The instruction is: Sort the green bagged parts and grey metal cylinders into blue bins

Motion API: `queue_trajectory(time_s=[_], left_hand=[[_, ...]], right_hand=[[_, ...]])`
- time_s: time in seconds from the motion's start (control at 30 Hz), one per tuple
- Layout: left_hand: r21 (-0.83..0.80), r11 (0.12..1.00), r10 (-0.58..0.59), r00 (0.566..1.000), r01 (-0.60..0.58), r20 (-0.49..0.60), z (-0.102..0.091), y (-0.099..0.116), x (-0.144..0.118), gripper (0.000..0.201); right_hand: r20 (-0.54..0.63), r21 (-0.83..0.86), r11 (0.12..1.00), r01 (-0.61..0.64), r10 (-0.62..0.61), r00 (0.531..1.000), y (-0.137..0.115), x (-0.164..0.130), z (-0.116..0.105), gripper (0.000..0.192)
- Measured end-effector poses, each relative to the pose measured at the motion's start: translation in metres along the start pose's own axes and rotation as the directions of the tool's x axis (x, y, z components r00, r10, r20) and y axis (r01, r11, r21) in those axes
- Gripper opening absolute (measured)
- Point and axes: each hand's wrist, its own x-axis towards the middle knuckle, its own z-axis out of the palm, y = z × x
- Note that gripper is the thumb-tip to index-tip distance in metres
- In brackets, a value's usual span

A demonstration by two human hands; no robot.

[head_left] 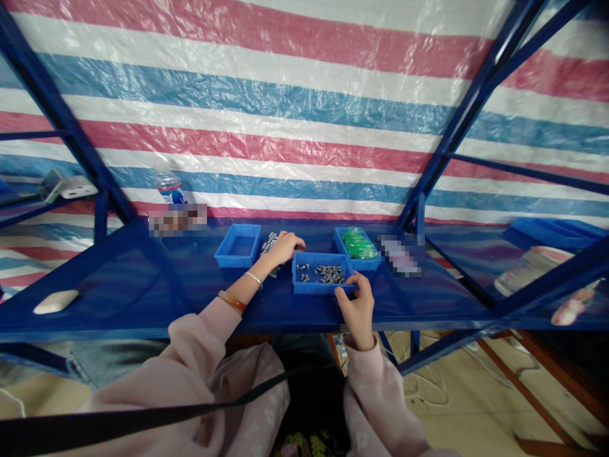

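Note:
My right hand grips the right end of a blue plastic bin, thumb at its front and fingers around the corner. Small grey metal parts lie loose inside this bin, mostly toward its right side. Just beyond the bin's back left corner is my left hand, its fingers loosely bent and apart, pointing right. Nothing shows in it, though its underside is hidden. Beside that hand, a pile of grey metal pieces lies on the blue table, partly covered by the hand and wrist.
Left of the pile stands an empty blue bin. Behind on the right, another bin holds green plastic-wrapped items. A bottle stands at the back left, a white mouse-shaped object at the front left. Blue frame posts flank the table.

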Motion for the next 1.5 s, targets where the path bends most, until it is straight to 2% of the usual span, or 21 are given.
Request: queue_trajectory(time_s=[0.13,0.23,0.3,0.4,0.5,0.6,0.8,0.97,1.1,1.17,1.23,1.27,1.33,1.5], left_hand=[[-0.099,0.994,-0.038,0.998,0.033,-0.043,-0.006,0.002,0.001,0.015],[-0.311,0.95,-0.072,0.993,0.039,-0.094,-0.012,0.005,0.002,0.022],[-0.526,0.85,-0.094,0.991,0.03,-0.094,-0.017,0.007,0.003,0.027],[-0.73,0.682,-0.066,0.998,0.049,0.006,-0.023,0.01,0.002,0.035],[-0.79,0.605,0.021,0.989,0.104,0.146,-0.028,0.014,0.0,0.039],[-0.789,0.593,0.081,0.962,0.164,0.26,-0.029,0.017,-0.003,0.038],[-0.784,0.595,0.101,0.95,0.179,0.294,-0.029,0.017,-0.004,0.039],[-0.759,0.635,0.079,0.965,0.145,0.25,-0.028,0.013,-0.002,0.037],[-0.67,0.738,0.005,0.992,0.08,0.124,-0.024,0.005,0.002,0.027],[-0.523,0.85,-0.043,0.998,0.065,0.053,-0.023,0.0,0.004,0.023],[-0.286,0.955,-0.078,0.997,0.075,0.002,-0.022,-0.005,0.004,0.022],[-0.174,0.981,-0.087,0.996,0.084,-0.012,-0.022,-0.007,0.003,0.022],[-0.03,0.995,-0.097,0.995,0.096,-0.022,-0.021,-0.01,0.001,0.023],[0.102,0.991,-0.088,0.996,0.084,0.03,-0.021,-0.01,-0.007,0.025]], right_hand=[[0.003,-0.001,1.0,-0.008,0.008,1.0,-0.002,0.0,0.0,0.013],[0.005,0.004,1.0,-0.016,0.016,1.0,-0.002,0.0,0.0,0.013],[0.005,0.004,1.0,-0.018,0.018,1.0,-0.002,0.0,0.0,0.013],[0.003,0.003,1.0,-0.017,0.017,1.0,-0.002,0.0,0.0,0.013],[0.002,0.002,1.0,-0.018,0.018,1.0,-0.003,0.0,-0.001,0.013],[0.004,-0.002,1.0,-0.022,0.022,1.0,-0.003,-0.001,-0.001,0.013],[-0.005,0.001,1.0,-0.005,0.005,1.0,-0.003,0.0,0.0,0.013],[-0.002,0.0,1.0,-0.012,0.012,1.0,-0.002,0.0,0.0,0.013],[0.016,-0.028,1.0,0.014,-0.013,1.0,-0.003,0.0,-0.002,0.008],[0.038,-0.048,0.998,0.029,-0.027,0.999,-0.005,-0.001,-0.002,0.008],[0.064,-0.063,0.998,0.032,-0.028,0.998,-0.006,-0.001,-0.002,0.012],[0.076,-0.065,0.997,0.031,-0.026,0.997,-0.007,0.0,-0.002,0.014],[0.097,-0.058,0.998,0.03,-0.024,0.995,-0.006,0.0,-0.002,0.018],[0.125,0.0,1.0,0.029,-0.028,0.992,-0.001,0.001,-0.001,0.02]])
